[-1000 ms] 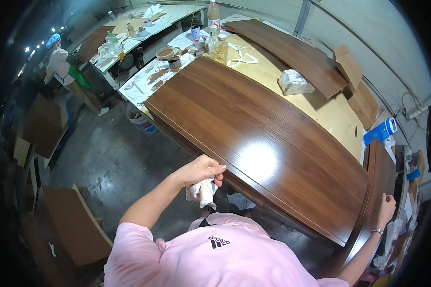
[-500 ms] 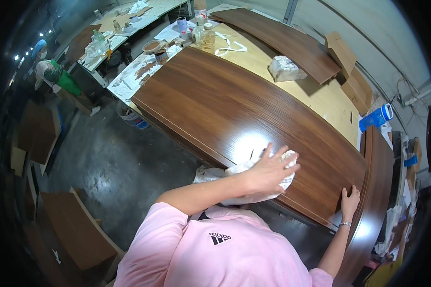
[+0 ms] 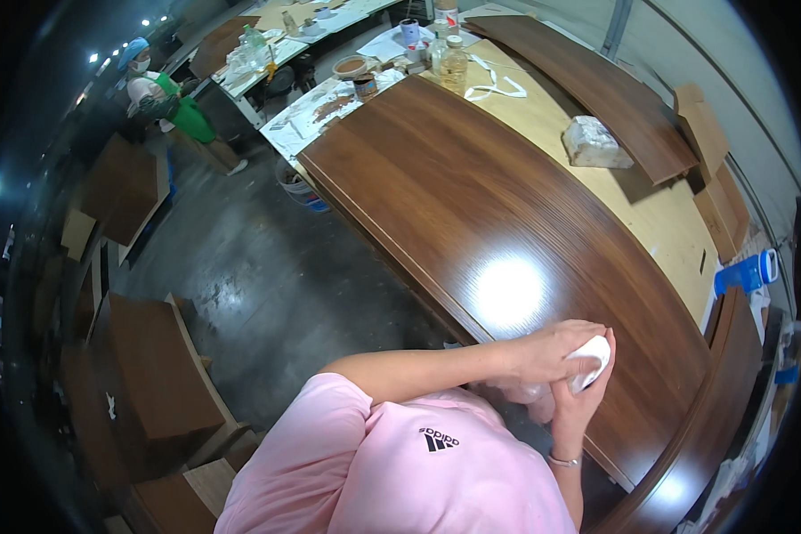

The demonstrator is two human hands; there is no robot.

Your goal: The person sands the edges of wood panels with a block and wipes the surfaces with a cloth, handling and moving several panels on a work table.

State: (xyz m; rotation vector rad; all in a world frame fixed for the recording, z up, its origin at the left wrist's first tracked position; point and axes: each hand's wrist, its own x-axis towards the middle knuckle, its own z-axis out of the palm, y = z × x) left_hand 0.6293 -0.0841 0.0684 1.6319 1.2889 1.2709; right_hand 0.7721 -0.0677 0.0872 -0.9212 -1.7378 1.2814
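Above the near edge of a dark brown wooden panel (image 3: 436, 196), both hands meet around a bunched white cloth (image 3: 589, 363). My left hand (image 3: 547, 351) reaches in from the left and its fingers close over the cloth. My right hand (image 3: 586, 400), with a bracelet at its wrist, grips the same cloth from the right side, partly hidden behind it. A paler, loose part of the cloth hangs below the hands near my shirt. Light glares off the panel's glossy surface just beyond them.
Jars and bottles (image 3: 454, 67), a bowl (image 3: 351, 66) and a can (image 3: 365, 86) stand at the far end. A wrapped white block (image 3: 594, 142) props another brown panel (image 3: 578, 80). A blue jug (image 3: 746, 272) sits at right. A person in a green apron (image 3: 187, 116) stands far left.
My left hand has lifted the cloth off the panel and moved right. My right hand has left the panel's right end and joined it on the cloth. The view has shifted.
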